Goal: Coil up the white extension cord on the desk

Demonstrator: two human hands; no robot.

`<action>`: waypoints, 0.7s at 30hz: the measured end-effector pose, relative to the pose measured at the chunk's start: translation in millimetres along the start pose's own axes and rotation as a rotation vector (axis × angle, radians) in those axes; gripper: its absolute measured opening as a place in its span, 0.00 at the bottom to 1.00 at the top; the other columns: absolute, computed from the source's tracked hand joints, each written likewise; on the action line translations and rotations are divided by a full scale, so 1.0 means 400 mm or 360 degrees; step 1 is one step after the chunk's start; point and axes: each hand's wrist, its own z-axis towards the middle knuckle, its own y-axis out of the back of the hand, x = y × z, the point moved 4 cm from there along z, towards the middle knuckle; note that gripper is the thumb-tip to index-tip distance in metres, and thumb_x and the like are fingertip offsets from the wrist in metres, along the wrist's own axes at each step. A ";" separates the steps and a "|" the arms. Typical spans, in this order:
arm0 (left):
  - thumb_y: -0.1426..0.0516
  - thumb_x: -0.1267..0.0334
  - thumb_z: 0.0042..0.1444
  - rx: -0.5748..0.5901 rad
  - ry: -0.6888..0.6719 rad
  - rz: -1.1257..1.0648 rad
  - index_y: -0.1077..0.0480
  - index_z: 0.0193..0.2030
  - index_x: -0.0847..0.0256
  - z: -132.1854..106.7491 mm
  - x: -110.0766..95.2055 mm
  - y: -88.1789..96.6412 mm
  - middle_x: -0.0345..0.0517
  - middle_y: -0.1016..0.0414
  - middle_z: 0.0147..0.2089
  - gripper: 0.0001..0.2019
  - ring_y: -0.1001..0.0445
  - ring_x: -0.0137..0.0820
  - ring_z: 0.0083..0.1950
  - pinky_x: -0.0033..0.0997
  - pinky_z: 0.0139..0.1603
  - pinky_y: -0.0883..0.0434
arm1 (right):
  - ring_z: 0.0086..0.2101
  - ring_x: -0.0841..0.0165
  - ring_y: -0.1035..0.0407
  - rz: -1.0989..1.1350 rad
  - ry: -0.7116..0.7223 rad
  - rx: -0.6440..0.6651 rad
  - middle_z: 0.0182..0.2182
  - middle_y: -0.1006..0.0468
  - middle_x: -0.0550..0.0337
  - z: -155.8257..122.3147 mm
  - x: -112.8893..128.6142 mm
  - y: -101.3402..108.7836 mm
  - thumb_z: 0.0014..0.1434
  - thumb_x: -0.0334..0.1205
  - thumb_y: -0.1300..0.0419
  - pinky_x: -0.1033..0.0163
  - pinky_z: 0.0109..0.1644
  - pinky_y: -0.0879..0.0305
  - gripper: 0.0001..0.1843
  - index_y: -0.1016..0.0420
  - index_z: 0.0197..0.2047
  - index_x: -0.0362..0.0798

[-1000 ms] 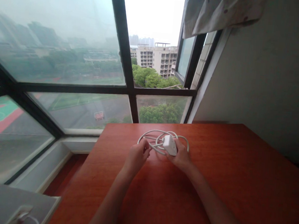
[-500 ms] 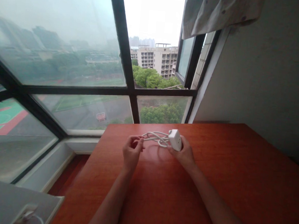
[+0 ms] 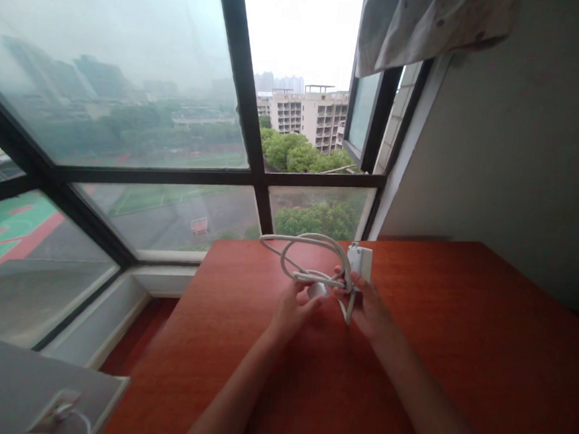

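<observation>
A small white extension socket (image 3: 362, 259) stands upright in my right hand (image 3: 370, 310), whose fingers also pinch its cord. The white cord (image 3: 309, 277) loops loosely to the left of the block, above the table, and a short bend hangs below the right hand. My left hand (image 3: 292, 311) is closed on a pale rounded piece (image 3: 318, 291) that looks like the cord's plug, just left of the right fingers. The left fingertips are partly hidden behind it.
Beneath both hands lies a reddish-brown wooden table (image 3: 440, 342). Dark-framed windows (image 3: 162, 179) run behind and to the left. A curtain (image 3: 425, 27) hangs at the upper right, beside a plain wall (image 3: 515, 154). At the lower left, a wall outlet (image 3: 61, 410) has a white cord plugged in.
My left hand has moved right, close to the right hand, and now holds the pale plug-like piece. My right hand has turned the socket block upright, and the cord loops have opened wider and risen.
</observation>
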 end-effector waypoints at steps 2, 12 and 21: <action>0.37 0.60 0.49 -0.0051 0.0051 -0.0161 0.32 0.50 0.61 0.000 0.004 -0.013 0.53 0.25 0.51 0.21 0.26 0.37 0.52 0.40 0.55 0.30 | 0.28 0.71 0.31 0.0043 -0.0033 0.0013 0.32 0.23 0.59 -0.005 -0.012 -0.008 0.50 0.46 0.33 0.65 0.31 0.30 0.15 0.25 0.38 0.47; 0.41 0.69 0.46 0.0186 0.0273 0.0191 0.29 0.38 0.63 -0.001 0.014 -0.012 0.42 0.25 0.32 0.10 0.27 0.29 0.32 0.25 0.32 0.32 | 0.34 0.65 0.30 -0.0955 0.0528 0.0023 0.41 0.23 0.55 -0.028 0.035 -0.037 0.49 0.47 0.34 0.62 0.35 0.32 0.21 0.29 0.45 0.49; 0.48 0.56 0.58 0.0733 0.0144 0.0345 0.29 0.29 0.62 -0.004 -0.034 0.047 0.40 0.32 0.24 0.14 0.35 0.27 0.26 0.23 0.26 0.41 | 0.37 0.61 0.31 -0.1772 0.0990 -0.0006 0.40 0.25 0.56 -0.006 0.045 0.006 0.46 0.45 0.34 0.58 0.39 0.32 0.27 0.34 0.50 0.52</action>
